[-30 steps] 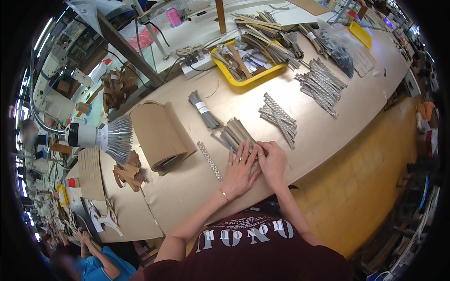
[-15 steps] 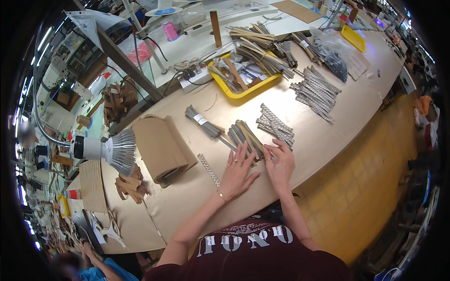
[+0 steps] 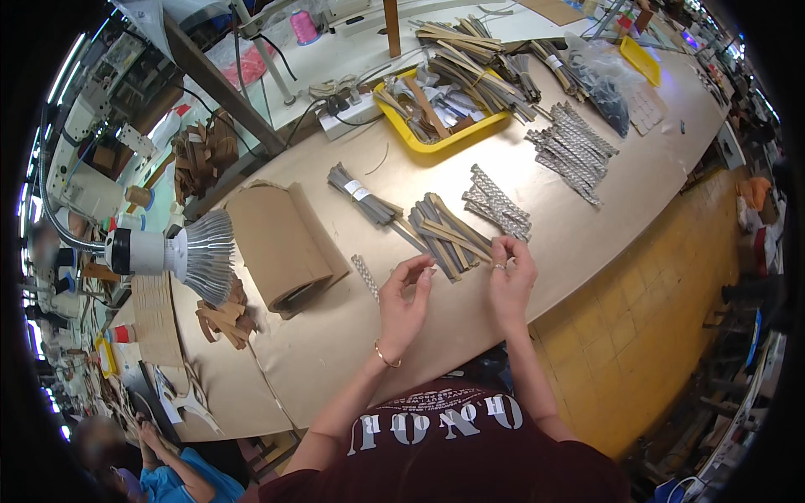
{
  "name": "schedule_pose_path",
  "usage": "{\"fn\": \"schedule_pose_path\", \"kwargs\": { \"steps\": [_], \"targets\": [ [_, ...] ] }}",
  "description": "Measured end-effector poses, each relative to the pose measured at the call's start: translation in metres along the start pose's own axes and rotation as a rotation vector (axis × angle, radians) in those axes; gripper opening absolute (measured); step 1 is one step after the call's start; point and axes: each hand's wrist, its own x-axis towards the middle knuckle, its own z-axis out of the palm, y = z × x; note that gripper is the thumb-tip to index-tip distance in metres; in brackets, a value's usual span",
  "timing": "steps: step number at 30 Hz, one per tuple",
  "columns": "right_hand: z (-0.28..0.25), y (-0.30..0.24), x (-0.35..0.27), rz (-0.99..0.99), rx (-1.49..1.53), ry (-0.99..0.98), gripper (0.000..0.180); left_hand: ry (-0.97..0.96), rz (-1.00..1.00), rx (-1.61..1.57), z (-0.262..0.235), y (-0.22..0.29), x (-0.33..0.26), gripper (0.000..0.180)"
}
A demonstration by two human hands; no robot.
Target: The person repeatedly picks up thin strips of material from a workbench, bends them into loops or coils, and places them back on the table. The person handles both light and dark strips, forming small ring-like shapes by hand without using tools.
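Observation:
A loose bundle of grey and tan strips (image 3: 436,236) lies on the table before my hands. One tan strip (image 3: 457,238) crosses it diagonally, and my right hand (image 3: 512,283) pinches its near end. My left hand (image 3: 404,303) hovers just left of the bundle's near end, thumb and fingertips curled together; whatever may be between them is too small to make out. Left of the bundle lies a tied bunch of grey strips (image 3: 362,198) with a white band. Braided strips (image 3: 496,204) lie to its right, and a single braided strip (image 3: 366,277) lies beside my left hand.
Behind stands a yellow tray (image 3: 444,144) of strips and tools. More braided strips (image 3: 576,152) lie far right. At left are a brown roll (image 3: 281,243), leather scraps (image 3: 226,320) and a lamp (image 3: 201,256) over the table. A co-worker's arm (image 3: 180,469) shows lower left.
My left hand has drawn back from the bundle and curled its fingers. My right hand now grips a tan strip, which lies across the others. The view has shifted slightly.

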Motion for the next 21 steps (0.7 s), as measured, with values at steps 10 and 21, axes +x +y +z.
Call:
{"fn": "schedule_pose_path", "kwargs": {
  "steps": [10, 21],
  "targets": [
    [0.015, 0.011, 0.016, -0.54, -0.435, 0.157, 0.016, -0.116, -0.101, -0.127, 0.012, -0.009, 0.033, 0.036],
    [0.011, -0.001, -0.022, -0.37, -0.204, -0.099, 0.018, 0.018, -0.183, -0.229, 0.004, -0.003, 0.041, 0.03]
  ]
}}
